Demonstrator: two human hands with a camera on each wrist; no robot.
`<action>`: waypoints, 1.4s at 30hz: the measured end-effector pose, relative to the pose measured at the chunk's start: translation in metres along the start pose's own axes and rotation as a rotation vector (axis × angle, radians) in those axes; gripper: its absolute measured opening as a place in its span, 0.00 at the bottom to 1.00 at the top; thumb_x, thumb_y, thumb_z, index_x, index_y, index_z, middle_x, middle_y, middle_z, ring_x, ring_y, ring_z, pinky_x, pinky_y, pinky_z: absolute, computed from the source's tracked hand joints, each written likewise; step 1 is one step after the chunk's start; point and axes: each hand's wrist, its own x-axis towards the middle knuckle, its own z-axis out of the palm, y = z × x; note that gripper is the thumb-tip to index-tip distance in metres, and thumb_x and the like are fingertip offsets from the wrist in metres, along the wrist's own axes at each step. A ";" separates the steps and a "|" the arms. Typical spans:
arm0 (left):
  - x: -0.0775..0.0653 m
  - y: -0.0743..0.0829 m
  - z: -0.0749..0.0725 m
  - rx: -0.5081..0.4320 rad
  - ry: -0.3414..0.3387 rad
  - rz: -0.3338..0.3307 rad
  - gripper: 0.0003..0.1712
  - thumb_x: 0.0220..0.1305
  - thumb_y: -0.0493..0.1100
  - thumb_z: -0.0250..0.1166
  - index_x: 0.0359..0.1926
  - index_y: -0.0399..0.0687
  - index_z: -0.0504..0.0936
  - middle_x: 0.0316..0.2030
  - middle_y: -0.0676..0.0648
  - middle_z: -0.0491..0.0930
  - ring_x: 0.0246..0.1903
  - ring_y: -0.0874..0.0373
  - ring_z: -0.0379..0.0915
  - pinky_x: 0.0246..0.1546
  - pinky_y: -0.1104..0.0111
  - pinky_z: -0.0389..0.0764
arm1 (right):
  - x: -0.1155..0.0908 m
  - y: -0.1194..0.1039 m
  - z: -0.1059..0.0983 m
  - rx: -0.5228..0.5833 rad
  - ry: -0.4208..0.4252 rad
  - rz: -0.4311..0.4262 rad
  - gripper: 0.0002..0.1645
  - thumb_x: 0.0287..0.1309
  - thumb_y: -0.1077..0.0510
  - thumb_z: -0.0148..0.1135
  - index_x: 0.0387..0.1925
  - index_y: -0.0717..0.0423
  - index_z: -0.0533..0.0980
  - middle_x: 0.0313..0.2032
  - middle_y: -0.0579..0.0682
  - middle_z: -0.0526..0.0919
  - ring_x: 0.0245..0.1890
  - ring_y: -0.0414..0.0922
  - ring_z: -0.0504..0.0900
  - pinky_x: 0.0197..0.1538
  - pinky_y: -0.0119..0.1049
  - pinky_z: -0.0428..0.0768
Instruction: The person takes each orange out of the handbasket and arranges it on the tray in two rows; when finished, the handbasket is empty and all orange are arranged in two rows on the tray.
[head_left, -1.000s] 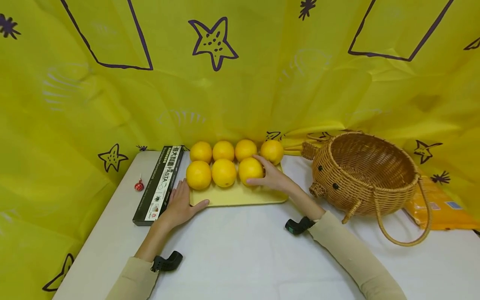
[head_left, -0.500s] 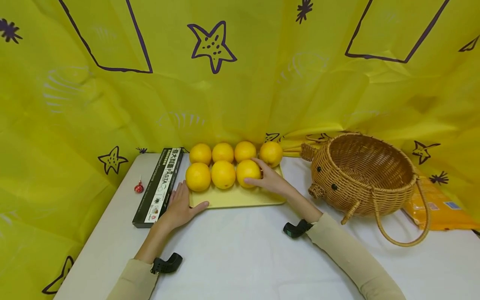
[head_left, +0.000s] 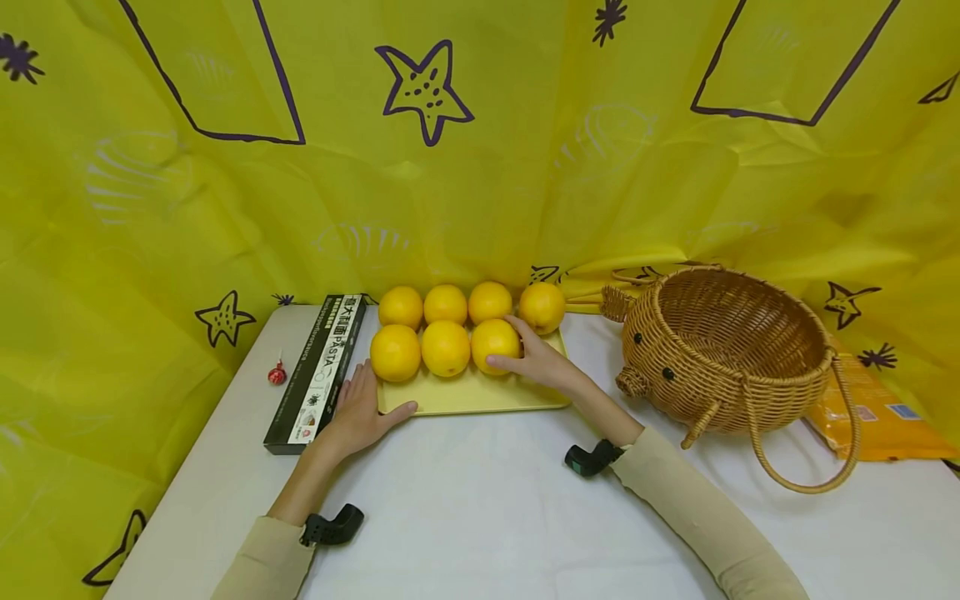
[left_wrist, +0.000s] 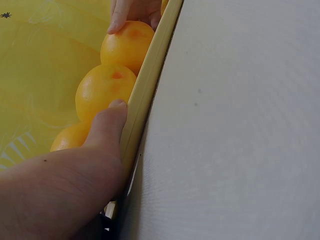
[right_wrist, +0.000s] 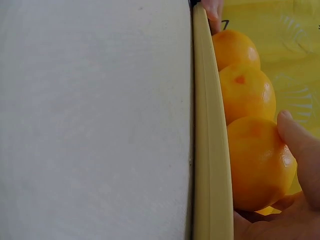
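Note:
Two rows of oranges sit on a pale yellow tray (head_left: pixel 480 401) at the back of the table. My right hand (head_left: pixel 543 359) curls its thumb and fingers around the rightmost front orange (head_left: pixel 495 346); in the right wrist view this orange (right_wrist: pixel 260 165) rests low beside the tray wall. My left hand (head_left: pixel 362 417) lies with straight fingers along the tray's left edge, between it and a black-and-white pasta box (head_left: pixel 318 375). Its thumb reaches over the tray's front corner, and the left wrist view shows the thumb (left_wrist: pixel 106 127) close to the oranges.
A pig-shaped wicker basket (head_left: pixel 701 379) stands to the right, its handle loop hanging toward the front. Behind it lies an orange packet (head_left: pixel 877 417). A small red-wrapped lollipop (head_left: pixel 277 374) lies left of the box. A yellow patterned cloth (head_left: pixel 480 200) hangs behind the table.
The whole scene shifts slightly with the head camera. Both hands stay in place, the right one still around the same orange.

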 end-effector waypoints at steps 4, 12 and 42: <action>-0.001 0.000 0.000 -0.005 0.001 -0.002 0.64 0.62 0.64 0.60 0.75 0.34 0.28 0.75 0.28 0.31 0.75 0.35 0.26 0.74 0.42 0.31 | 0.000 0.001 0.001 0.001 0.005 0.006 0.56 0.59 0.39 0.63 0.76 0.49 0.43 0.74 0.62 0.53 0.71 0.60 0.60 0.72 0.59 0.58; -0.003 0.003 -0.001 -0.021 -0.009 -0.020 0.65 0.62 0.64 0.60 0.74 0.32 0.27 0.74 0.27 0.29 0.75 0.34 0.25 0.74 0.42 0.30 | -0.001 -0.002 0.005 0.026 0.018 0.003 0.58 0.58 0.38 0.64 0.77 0.50 0.42 0.75 0.59 0.50 0.73 0.58 0.57 0.73 0.58 0.57; 0.001 0.012 -0.018 -0.239 0.136 0.004 0.63 0.62 0.60 0.63 0.76 0.42 0.26 0.76 0.35 0.25 0.76 0.37 0.26 0.71 0.37 0.43 | 0.001 -0.006 0.016 0.009 0.053 0.023 0.58 0.61 0.38 0.60 0.77 0.54 0.37 0.77 0.62 0.40 0.77 0.58 0.43 0.76 0.59 0.48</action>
